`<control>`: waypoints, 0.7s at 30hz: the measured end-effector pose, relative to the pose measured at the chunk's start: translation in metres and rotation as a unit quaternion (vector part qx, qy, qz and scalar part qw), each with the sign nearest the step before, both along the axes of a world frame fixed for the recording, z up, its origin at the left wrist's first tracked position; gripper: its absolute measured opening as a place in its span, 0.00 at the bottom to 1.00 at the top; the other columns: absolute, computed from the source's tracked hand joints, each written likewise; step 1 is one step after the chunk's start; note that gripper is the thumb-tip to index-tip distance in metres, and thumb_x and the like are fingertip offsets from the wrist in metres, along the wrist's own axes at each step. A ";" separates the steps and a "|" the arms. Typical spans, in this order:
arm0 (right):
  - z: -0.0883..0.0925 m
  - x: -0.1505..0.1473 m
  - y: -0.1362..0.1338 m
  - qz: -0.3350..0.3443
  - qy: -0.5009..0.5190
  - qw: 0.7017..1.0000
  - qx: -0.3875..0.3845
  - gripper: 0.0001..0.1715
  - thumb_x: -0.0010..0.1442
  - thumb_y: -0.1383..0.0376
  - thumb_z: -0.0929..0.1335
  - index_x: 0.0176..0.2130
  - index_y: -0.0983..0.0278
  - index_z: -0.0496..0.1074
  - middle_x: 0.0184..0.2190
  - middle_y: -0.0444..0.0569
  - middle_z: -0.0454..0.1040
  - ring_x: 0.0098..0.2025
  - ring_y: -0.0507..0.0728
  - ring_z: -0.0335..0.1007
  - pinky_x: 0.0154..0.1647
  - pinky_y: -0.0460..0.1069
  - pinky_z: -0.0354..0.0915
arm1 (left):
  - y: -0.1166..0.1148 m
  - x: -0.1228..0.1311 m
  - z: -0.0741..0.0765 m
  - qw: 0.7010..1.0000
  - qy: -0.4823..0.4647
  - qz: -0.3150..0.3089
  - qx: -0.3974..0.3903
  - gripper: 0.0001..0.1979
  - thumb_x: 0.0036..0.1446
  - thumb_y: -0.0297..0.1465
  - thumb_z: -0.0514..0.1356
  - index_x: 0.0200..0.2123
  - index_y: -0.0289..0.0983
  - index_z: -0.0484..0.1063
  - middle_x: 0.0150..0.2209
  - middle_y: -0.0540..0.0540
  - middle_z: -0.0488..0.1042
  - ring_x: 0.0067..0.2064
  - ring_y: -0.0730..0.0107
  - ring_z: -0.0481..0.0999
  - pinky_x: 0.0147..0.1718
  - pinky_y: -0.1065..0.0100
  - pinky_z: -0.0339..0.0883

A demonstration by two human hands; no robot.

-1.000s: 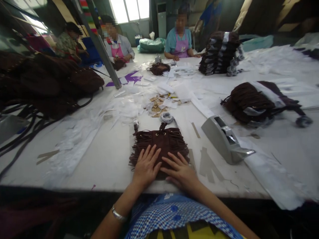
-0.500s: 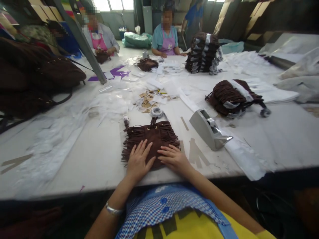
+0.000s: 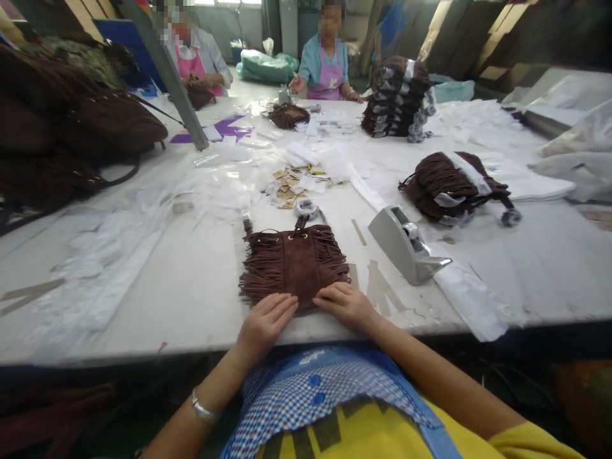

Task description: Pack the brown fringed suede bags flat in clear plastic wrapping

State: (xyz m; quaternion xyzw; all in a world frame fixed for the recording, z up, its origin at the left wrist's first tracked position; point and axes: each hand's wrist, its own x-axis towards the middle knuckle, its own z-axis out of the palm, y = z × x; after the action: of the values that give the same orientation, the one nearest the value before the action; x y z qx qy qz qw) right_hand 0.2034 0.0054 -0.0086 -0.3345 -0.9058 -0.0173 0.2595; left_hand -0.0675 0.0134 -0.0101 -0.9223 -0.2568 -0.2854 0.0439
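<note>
A small brown suede bag with fringe [image 3: 294, 262] lies flat on the white table [image 3: 201, 299] right in front of me. My left hand [image 3: 264, 322] rests at the bag's near edge with its fingers stretched out and touching the lower fringe. My right hand [image 3: 345, 303] lies beside it, fingers flat on the bag's lower right corner. Neither hand grips anything. The bag's strap end and a coiled cord [image 3: 306, 208] lie just beyond its top edge.
A grey tape dispenser [image 3: 406, 244] stands right of the bag. Bundles of fringed bags [image 3: 449, 185] and a tall stack [image 3: 396, 99] lie farther right and back. Dark bags [image 3: 71, 140] pile up at left. Paper tags [image 3: 287, 185] and white wrapping litter the middle. Other people sit across the table.
Both my hands have slid back from the middle of the bag to its near edge, uncovering most of it. The view has shifted a little.
</note>
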 end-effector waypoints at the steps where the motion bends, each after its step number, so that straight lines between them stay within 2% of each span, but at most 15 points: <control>1: 0.000 -0.002 0.001 0.000 -0.010 1.000 0.000 0.14 0.68 0.69 0.64 0.51 0.61 0.73 0.44 0.49 0.77 0.43 0.55 0.69 0.45 0.51 0.66 | 0.000 0.001 0.001 1.000 0.006 0.001 0.007 0.14 0.64 0.23 0.55 0.51 0.34 0.73 0.50 0.42 0.78 0.50 0.62 0.77 0.51 0.59 0.71; 4: -0.001 -0.010 0.008 -0.020 -0.032 0.999 0.013 0.10 0.68 0.68 0.63 0.42 0.60 0.75 0.40 0.48 0.77 0.39 0.54 0.68 0.40 0.50 0.62 | 0.007 0.008 0.003 1.000 0.001 0.008 0.026 0.09 0.64 0.23 0.56 0.44 0.34 0.75 0.46 0.43 0.80 0.45 0.65 0.79 0.46 0.64 0.74; 7: -0.001 -0.015 0.013 -0.046 -0.029 0.998 0.025 0.12 0.68 0.67 0.63 0.34 0.61 0.74 0.36 0.46 0.77 0.36 0.53 0.67 0.39 0.50 0.60 | 0.016 0.016 -0.001 0.999 -0.008 0.010 0.045 0.06 0.63 0.24 0.58 0.37 0.36 0.75 0.43 0.46 0.81 0.42 0.67 0.79 0.44 0.67 0.74; 9: 0.001 -0.015 0.010 -0.059 -0.020 0.998 0.018 0.12 0.68 0.68 0.63 0.36 0.61 0.75 0.37 0.46 0.77 0.37 0.53 0.68 0.43 0.51 0.61 | 0.019 0.019 -0.005 0.999 -0.008 0.014 0.047 0.06 0.63 0.25 0.58 0.35 0.37 0.75 0.43 0.48 0.81 0.42 0.67 0.78 0.43 0.67 0.74; 13: 0.007 -0.010 -0.005 -0.046 0.014 0.999 0.023 0.15 0.67 0.71 0.64 0.50 0.60 0.73 0.46 0.46 0.78 0.45 0.54 0.69 0.56 0.55 0.59 | 0.019 0.022 -0.009 0.999 -0.011 0.032 0.020 0.07 0.63 0.24 0.57 0.36 0.38 0.75 0.45 0.49 0.80 0.42 0.67 0.77 0.42 0.67 0.72; 17: 0.005 -0.009 -0.007 -0.007 0.042 0.999 0.030 0.13 0.66 0.71 0.65 0.49 0.62 0.74 0.44 0.47 0.79 0.42 0.54 0.70 0.49 0.53 0.64 | 0.019 0.023 -0.007 1.000 -0.013 0.023 0.010 0.08 0.63 0.25 0.57 0.35 0.38 0.75 0.44 0.49 0.81 0.39 0.69 0.76 0.39 0.68 0.70; 21: -0.002 -0.011 0.000 -0.052 0.049 0.997 -0.012 0.11 0.68 0.67 0.65 0.46 0.61 0.76 0.41 0.47 0.80 0.38 0.54 0.71 0.42 0.52 0.64 | 0.018 0.019 -0.006 1.000 -0.007 0.019 0.001 0.08 0.64 0.27 0.57 0.38 0.39 0.77 0.45 0.49 0.81 0.42 0.68 0.76 0.40 0.66 0.68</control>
State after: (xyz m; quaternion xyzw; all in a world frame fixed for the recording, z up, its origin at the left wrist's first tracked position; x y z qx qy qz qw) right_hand 0.1920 0.0054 -0.0103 -0.3847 -0.8734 -0.0037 0.2985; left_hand -0.0484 0.0315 -0.0160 -0.9152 -0.2739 -0.2916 0.0483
